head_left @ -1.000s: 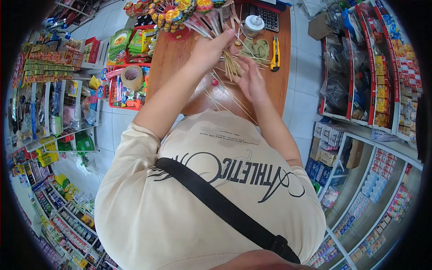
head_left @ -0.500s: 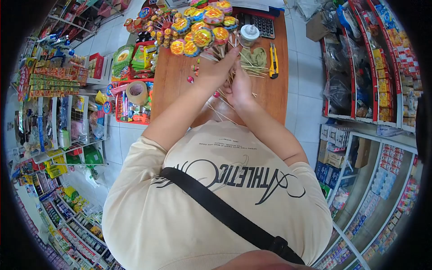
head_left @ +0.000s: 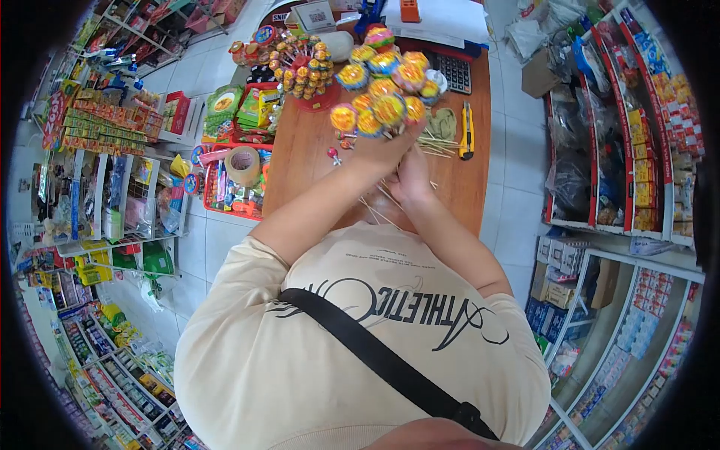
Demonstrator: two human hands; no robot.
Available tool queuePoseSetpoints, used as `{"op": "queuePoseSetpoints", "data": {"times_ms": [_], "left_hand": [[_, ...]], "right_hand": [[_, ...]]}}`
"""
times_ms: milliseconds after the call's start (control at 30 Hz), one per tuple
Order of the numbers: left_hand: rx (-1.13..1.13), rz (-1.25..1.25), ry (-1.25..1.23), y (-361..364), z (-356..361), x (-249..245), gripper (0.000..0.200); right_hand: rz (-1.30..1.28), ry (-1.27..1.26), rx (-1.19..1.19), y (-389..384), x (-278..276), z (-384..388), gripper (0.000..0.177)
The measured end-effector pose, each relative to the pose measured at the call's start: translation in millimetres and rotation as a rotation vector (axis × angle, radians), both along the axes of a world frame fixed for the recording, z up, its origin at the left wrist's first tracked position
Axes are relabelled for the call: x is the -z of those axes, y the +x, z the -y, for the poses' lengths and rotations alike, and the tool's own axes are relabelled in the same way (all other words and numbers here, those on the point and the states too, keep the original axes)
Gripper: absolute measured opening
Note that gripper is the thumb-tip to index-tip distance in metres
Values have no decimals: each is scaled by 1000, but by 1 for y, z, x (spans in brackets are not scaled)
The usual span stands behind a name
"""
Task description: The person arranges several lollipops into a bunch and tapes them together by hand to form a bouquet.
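Observation:
A bundle of lollipops (head_left: 388,109) in yellow, orange and blue wrappers fans out above both hands over the wooden table (head_left: 300,169). My left hand (head_left: 386,150) is closed round the sticks just under the candy heads. Lower on the same bundle, my right hand (head_left: 412,178) is closed around the stick ends. The sticks are mostly hidden between the palms. Loose thin sticks (head_left: 441,142) lie beside a green crumpled piece (head_left: 442,122), right of the hands. More sticks (head_left: 381,212) lie near the table's front edge.
A yellow cutter (head_left: 467,131) and a calculator (head_left: 453,75) lie at the right. At the left are a round stand of small lollipops (head_left: 301,69) and a red basket with a tape roll (head_left: 243,166). Stocked shelves (head_left: 637,142) stand on both sides.
The bundle has moved down and right in the view, and its heads are more spread out. The table and its objects have shifted in the view. Both hands still hold the sticks.

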State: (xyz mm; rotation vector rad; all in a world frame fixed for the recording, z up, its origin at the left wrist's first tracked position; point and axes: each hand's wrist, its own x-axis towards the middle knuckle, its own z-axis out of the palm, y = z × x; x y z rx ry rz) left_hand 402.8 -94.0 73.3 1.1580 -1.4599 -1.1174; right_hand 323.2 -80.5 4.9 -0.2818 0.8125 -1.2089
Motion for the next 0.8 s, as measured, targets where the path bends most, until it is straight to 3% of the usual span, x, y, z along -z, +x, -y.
{"op": "queuePoseSetpoints", "data": {"times_ms": [67, 133, 167, 233, 333, 400, 433, 533, 600, 667, 800], "left_hand": [[42, -26, 35, -3, -4, -4, 23], [149, 219, -52, 2, -1, -10, 26], [202, 344, -92, 7, 1, -12, 29], [275, 537, -253, 13, 5, -8, 33], [168, 400, -182, 9, -2, -12, 29], [89, 331, -292, 5, 0, -3, 26], [46, 302, -382, 4, 3, 1, 24], [-39, 205, -256, 12, 13, -5, 26], [-58, 423, -227, 29, 15, -15, 23], [-60, 660, -262, 45, 19, -8, 22], [178, 946, -254, 61, 14, -3, 23]], "right_hand": [[-53, -101, -8, -3, 15, -1, 26], [-161, -226, 74, 3, 18, 0, 31], [-319, -383, -21, -7, 24, 0, 41], [-557, -582, -20, -21, 28, 4, 41], [-1043, -807, -47, -30, 20, -5, 41], [-915, -886, -52, -23, 25, -12, 41], [-1019, -896, -12, -23, 24, -12, 42], [-907, -693, 332, -43, 19, -7, 40], [-991, -749, 502, -76, -11, -4, 35], [-1201, -993, 521, -97, -66, -11, 29], [-1831, -1357, -63, -102, -159, -11, 29]]}}
